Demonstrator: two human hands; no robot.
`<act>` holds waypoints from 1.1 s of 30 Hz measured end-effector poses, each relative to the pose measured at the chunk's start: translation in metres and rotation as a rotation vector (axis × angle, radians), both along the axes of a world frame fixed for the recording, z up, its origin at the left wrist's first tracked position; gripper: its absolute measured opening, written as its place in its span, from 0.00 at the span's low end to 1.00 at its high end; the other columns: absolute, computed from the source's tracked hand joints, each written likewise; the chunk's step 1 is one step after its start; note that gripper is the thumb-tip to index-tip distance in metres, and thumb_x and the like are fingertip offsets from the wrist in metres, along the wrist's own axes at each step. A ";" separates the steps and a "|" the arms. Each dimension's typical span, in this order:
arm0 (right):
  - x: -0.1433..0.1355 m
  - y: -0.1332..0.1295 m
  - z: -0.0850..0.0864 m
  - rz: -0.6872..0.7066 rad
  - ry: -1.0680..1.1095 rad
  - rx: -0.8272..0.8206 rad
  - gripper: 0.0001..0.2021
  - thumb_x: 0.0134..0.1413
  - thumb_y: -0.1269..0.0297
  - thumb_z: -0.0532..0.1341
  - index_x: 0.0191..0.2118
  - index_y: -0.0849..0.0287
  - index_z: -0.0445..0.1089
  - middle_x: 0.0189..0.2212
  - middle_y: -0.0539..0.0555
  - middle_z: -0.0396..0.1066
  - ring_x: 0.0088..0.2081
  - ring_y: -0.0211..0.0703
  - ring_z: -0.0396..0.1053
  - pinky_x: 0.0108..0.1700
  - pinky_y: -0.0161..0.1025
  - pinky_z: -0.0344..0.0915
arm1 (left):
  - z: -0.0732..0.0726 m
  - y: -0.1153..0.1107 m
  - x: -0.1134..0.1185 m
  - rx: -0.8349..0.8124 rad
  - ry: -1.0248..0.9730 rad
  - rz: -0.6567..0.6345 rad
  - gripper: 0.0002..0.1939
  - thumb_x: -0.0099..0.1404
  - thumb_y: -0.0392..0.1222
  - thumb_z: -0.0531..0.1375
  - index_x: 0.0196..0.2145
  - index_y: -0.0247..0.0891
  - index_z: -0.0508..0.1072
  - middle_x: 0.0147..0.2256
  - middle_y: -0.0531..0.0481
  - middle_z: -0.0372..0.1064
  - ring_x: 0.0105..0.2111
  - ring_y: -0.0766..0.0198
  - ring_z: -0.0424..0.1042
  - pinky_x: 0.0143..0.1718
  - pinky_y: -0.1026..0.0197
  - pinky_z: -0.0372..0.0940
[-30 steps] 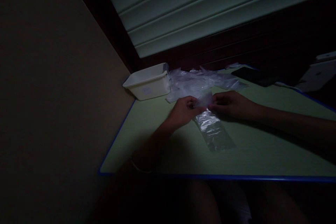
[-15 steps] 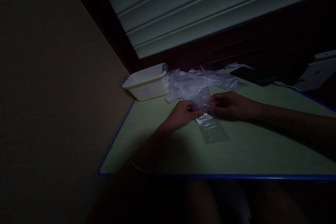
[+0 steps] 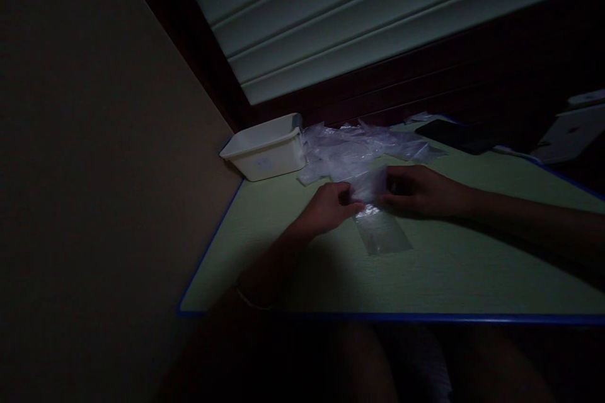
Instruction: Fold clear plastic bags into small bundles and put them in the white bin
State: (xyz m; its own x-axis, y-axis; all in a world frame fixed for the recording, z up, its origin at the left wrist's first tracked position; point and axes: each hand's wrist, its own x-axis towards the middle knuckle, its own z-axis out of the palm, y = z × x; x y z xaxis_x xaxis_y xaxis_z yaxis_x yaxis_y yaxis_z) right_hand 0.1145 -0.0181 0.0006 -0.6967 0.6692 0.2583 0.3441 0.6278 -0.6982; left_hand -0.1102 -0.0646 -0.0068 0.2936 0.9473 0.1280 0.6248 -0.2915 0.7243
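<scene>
A clear plastic bag (image 3: pixel 384 234) lies toward me on the pale green table (image 3: pixel 454 264), its far part folded up between my hands. My left hand (image 3: pixel 328 206) pinches the left side of the bag, thumb in front and fingers behind. On the right side, my right hand (image 3: pixel 418 190) grips the bag's edge between thumb and fingers. Some fingertips are hidden behind the plastic. Just beyond my hands spreads a loose pile of clear plastic bags (image 3: pixel 345 148), crumpled and overlapping.
A white plastic bin (image 3: pixel 269 160) stands at the table's back left corner, beside the wall (image 3: pixel 118 170). A dark flat object (image 3: pixel 451 135) lies at the back right. Past it is a white tablet-like thing (image 3: pixel 570 135). Blue edging (image 3: pixel 378 317) runs along the table front.
The folded part of the bag between my hands now looks flatter and wider. My right hand has shifted very slightly to the right; my left hand is nearly still.
</scene>
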 end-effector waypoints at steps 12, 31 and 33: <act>0.006 -0.011 0.011 0.201 -0.069 0.350 0.09 0.55 0.61 0.58 0.39 0.60 0.68 0.29 0.53 0.71 0.28 0.40 0.67 0.30 0.36 0.61 | 0.027 -0.011 -0.014 -0.013 0.177 -0.271 0.19 0.57 0.38 0.62 0.48 0.36 0.71 0.47 0.45 0.70 0.46 0.59 0.68 0.47 0.56 0.63; 0.005 -0.018 0.005 0.446 -0.157 0.544 0.07 0.60 0.67 0.55 0.41 0.62 0.68 0.35 0.56 0.69 0.34 0.40 0.69 0.36 0.35 0.64 | 0.022 -0.011 -0.013 -0.029 0.128 -0.259 0.17 0.61 0.30 0.54 0.48 0.34 0.71 0.45 0.45 0.72 0.42 0.64 0.70 0.45 0.60 0.65; 0.004 -0.018 0.004 0.446 -0.153 0.601 0.08 0.61 0.67 0.54 0.41 0.61 0.68 0.35 0.56 0.69 0.34 0.40 0.69 0.36 0.35 0.63 | 0.028 -0.014 -0.013 0.042 0.167 -0.210 0.16 0.63 0.35 0.55 0.49 0.34 0.69 0.46 0.45 0.71 0.42 0.63 0.70 0.45 0.60 0.65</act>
